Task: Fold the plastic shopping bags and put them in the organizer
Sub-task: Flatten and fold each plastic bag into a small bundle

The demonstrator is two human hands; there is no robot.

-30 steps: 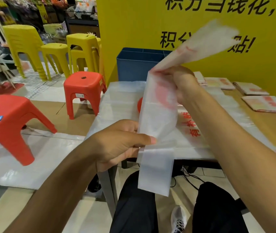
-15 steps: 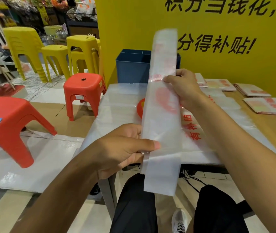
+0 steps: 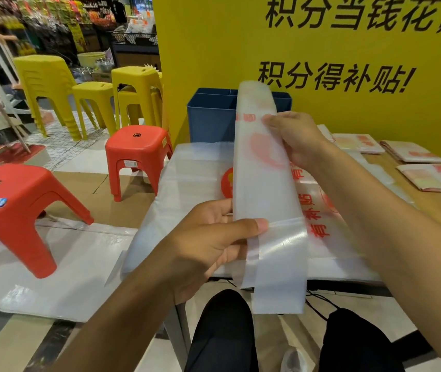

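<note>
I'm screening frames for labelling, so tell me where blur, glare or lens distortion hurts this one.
Head view: wide-angle bending bows the red stool and the forearms at the edges; the folded bag, pinched by the left hand and right hand, is soft and hazy at its upper end; ceiling light glares off the plastic sheet on the floor.

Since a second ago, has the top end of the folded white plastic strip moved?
Yes. The folded white plastic strip swung left: its top end pointed right across the yellow sign, and now stands over the blue bin.
</note>
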